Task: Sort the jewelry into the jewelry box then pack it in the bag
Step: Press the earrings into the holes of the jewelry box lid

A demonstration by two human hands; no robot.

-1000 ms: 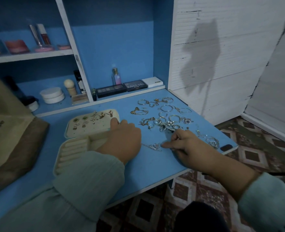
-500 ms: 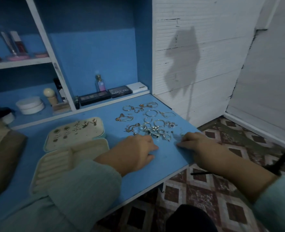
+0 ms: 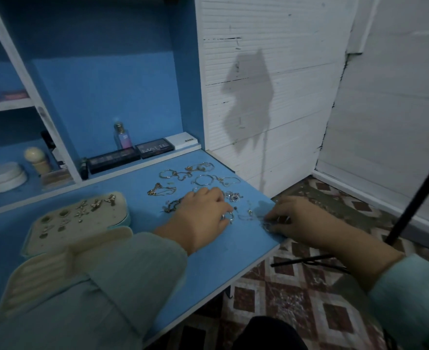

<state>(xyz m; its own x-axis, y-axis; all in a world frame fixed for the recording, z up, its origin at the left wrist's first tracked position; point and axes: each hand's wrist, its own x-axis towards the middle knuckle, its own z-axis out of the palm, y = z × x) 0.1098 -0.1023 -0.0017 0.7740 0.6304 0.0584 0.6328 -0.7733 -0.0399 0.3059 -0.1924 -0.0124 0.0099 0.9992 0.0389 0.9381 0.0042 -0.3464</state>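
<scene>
Fingers of the right hand curl onto a thin silver chain near the blue tabletop's front corner; whether it is pinched cannot be told. The left hand rests with bent fingers over small silver rings, grasp unclear. Loose gold and silver jewelry lies beyond. The open cream jewelry box sits well left. Sorting is under way; next calls for lifting one piece clear without tangling.

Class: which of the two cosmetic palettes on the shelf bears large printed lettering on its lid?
The right palette, beside the white box; the left palette shows none.
</scene>
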